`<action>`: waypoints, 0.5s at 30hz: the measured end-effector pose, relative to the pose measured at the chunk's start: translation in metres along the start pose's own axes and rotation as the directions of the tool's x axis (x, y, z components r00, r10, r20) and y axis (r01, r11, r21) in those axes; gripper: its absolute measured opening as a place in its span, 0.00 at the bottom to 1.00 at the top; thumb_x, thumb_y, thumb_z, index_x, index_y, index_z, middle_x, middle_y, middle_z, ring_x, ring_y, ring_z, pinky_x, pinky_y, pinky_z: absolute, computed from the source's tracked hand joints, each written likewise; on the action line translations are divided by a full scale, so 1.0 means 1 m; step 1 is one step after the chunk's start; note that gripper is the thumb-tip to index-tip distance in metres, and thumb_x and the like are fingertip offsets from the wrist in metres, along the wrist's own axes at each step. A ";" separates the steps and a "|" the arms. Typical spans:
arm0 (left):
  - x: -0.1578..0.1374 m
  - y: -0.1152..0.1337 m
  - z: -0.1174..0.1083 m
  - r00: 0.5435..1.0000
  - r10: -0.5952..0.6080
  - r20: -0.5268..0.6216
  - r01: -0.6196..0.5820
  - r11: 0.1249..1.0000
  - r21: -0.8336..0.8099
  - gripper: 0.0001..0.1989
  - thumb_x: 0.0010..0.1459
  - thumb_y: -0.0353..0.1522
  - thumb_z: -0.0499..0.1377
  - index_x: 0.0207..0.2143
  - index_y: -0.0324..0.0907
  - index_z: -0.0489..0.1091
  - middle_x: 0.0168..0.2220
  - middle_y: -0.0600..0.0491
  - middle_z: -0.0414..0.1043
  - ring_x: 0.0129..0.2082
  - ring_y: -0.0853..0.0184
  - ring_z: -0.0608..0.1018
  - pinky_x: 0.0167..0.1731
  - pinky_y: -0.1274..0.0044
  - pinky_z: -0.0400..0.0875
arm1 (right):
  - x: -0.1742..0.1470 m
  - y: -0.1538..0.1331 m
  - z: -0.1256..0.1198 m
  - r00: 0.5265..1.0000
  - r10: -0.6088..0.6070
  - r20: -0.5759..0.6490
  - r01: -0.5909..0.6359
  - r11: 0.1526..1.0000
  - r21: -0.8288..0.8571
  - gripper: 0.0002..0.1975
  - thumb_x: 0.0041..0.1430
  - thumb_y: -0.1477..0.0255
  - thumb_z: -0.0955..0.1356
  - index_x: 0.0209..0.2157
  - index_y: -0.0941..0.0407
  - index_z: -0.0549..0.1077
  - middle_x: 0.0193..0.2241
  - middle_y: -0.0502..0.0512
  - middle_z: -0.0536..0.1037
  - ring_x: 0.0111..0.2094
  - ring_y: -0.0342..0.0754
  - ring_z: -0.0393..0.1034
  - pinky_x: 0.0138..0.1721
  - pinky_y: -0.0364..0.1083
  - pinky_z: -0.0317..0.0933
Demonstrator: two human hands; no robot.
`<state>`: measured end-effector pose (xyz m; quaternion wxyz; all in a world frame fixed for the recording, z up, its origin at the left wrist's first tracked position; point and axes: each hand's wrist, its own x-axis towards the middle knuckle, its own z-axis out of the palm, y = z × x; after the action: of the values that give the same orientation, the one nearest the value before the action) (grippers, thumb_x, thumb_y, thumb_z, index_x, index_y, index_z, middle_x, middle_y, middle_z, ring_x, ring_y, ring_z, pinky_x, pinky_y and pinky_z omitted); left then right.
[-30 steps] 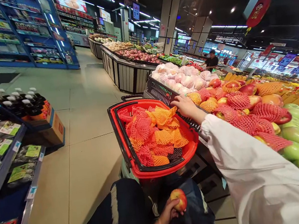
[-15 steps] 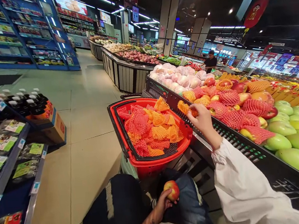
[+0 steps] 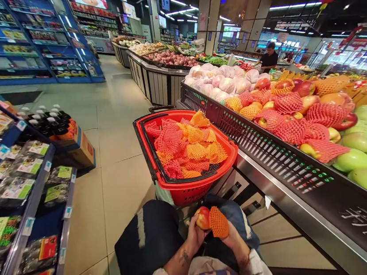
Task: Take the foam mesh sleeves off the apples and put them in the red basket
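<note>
In the head view, we are gripping a round red-and-yellow apple (image 3: 203, 218) in our left hand (image 3: 194, 235) and grasping an orange foam-mesh sleeve (image 3: 219, 223) in our right hand (image 3: 231, 238), both over our lap, this side of the near edge of the red plastic basket (image 3: 190, 193) of netting. We are seemingly bringing sleeve and apple together, a step calling for a steady apple and a spread sleeve mouth, though whether they are touching we cannot tell.

My left fingers (image 3: 194, 231) curl in a grip just beside my right fingers (image 3: 231, 235), which are partly hidden; my forearms (image 3: 181, 260), the left tattooed, angle inward by my bent legs (image 3: 160, 234).
</note>
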<state>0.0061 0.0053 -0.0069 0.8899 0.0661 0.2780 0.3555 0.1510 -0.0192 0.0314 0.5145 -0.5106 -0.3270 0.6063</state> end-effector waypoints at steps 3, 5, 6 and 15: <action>0.003 -0.002 0.001 0.998 0.011 -0.067 -0.010 1.000 0.014 0.28 0.61 0.46 0.54 0.59 0.42 0.63 0.45 0.48 0.79 0.42 0.60 0.81 0.41 0.71 0.72 | 0.005 0.006 -0.013 0.996 0.089 -0.016 -0.087 0.992 0.090 0.21 0.48 0.44 0.66 0.28 0.44 0.79 0.24 0.50 0.80 0.25 0.55 0.76 0.24 0.53 0.68; 0.003 -0.003 0.002 0.997 0.021 -0.068 -0.020 1.000 0.019 0.30 0.61 0.46 0.54 0.61 0.43 0.60 0.46 0.48 0.79 0.40 0.61 0.81 0.41 0.71 0.72 | 0.006 0.006 -0.023 0.991 0.131 -0.005 -0.129 0.983 0.131 0.26 0.52 0.42 0.64 0.31 0.47 0.81 0.26 0.53 0.81 0.25 0.53 0.75 0.24 0.51 0.67; 0.003 -0.003 0.003 0.998 0.030 -0.061 -0.029 0.999 0.019 0.31 0.61 0.47 0.55 0.62 0.43 0.59 0.46 0.48 0.79 0.39 0.61 0.81 0.40 0.71 0.72 | 0.007 0.007 -0.026 0.990 0.142 0.003 -0.141 0.979 0.144 0.28 0.53 0.41 0.63 0.33 0.48 0.81 0.28 0.55 0.82 0.26 0.53 0.75 0.25 0.51 0.68; 0.003 0.005 0.007 0.977 0.080 -0.199 -0.095 0.993 -0.064 0.23 0.64 0.44 0.51 0.57 0.43 0.65 0.43 0.49 0.79 0.38 0.62 0.80 0.39 0.72 0.71 | 0.013 0.029 -0.023 0.996 0.082 -0.038 -0.074 0.979 0.189 0.16 0.40 0.62 0.81 0.35 0.49 0.83 0.36 0.51 0.84 0.42 0.56 0.78 0.53 0.55 0.67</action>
<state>0.0088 0.0117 -0.0013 0.8435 0.0102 0.3479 0.4090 0.1652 -0.0168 -0.0051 0.5434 -0.4861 -0.2365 0.6423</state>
